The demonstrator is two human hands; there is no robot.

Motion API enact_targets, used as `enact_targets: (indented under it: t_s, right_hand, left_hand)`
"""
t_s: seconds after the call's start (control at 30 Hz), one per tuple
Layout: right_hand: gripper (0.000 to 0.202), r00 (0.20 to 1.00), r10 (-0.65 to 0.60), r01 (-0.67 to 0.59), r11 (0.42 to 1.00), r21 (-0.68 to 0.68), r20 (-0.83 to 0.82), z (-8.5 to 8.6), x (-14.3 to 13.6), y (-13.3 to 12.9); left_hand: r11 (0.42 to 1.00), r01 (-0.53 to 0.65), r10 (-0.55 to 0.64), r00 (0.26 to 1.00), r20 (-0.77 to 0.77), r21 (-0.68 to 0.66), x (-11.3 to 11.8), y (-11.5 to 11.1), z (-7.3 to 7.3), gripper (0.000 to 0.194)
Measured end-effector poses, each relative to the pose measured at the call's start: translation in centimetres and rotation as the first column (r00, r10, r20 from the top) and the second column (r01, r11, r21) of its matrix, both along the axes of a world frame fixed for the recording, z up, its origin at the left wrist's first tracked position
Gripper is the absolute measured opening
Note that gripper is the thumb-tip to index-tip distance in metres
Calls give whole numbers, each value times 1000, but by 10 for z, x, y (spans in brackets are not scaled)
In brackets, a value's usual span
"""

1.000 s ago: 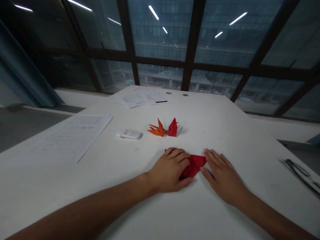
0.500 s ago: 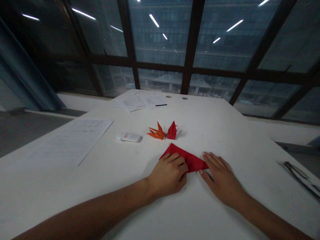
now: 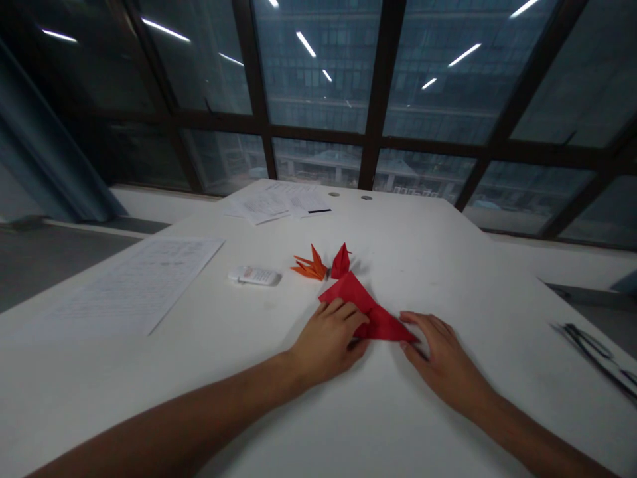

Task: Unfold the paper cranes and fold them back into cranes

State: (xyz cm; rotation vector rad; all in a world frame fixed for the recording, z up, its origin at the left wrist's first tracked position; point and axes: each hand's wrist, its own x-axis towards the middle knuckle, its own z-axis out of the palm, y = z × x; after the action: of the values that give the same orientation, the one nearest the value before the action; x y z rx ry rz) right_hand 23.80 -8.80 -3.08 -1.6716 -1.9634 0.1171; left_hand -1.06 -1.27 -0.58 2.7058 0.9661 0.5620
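Paper [image 3: 381,324], red, folded to points, on table [image 3: 413,259] between both hands. Left hand [image 3: 331,338]: fingers curled over its near left part; whether they pinch it, cannot tell. Right hand [image 3: 442,355]: thumb and fingers parted around the right tip; firmness of hold unclear. Just beyond paper: red crane [image 3: 341,262], beside orange crane [image 3: 312,264]. White bottle [image 3: 255,275] lies left of the cranes. Glasses [image 3: 594,348] far right; printed sheet [image 3: 144,282] at left.
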Motion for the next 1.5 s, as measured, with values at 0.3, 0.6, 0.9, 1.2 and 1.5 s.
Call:
enact_targets:
  t_s: [0.3,0.6,0.9,1.2,1.5]
  right_hand:
    - [29,994,83,-85,996,17,77,-7,7,3]
    - [16,990,137,-117,945,305,-45,-4,4,-4]
    - [49,820,51,-26,998,51,-570,-3,5,1]
    - [44,710,75,-246,958,-146,-700,1,1,2]
    - [71,761,40,-78,996,-30,-648,-6,-8,5]
  left_hand:
    - [999,45,-45,999,8,-22,0,1,3,12]
    - [989,149,-148,982,118,6,-1,3,-6,18]
    - [707,291,345,654,673,-645,6,2,-1,31]
    - [369,671,569,384,727,-644,11,5,-5,43]
    - [270,690,683,355,639,-672,8,12,-5,39]
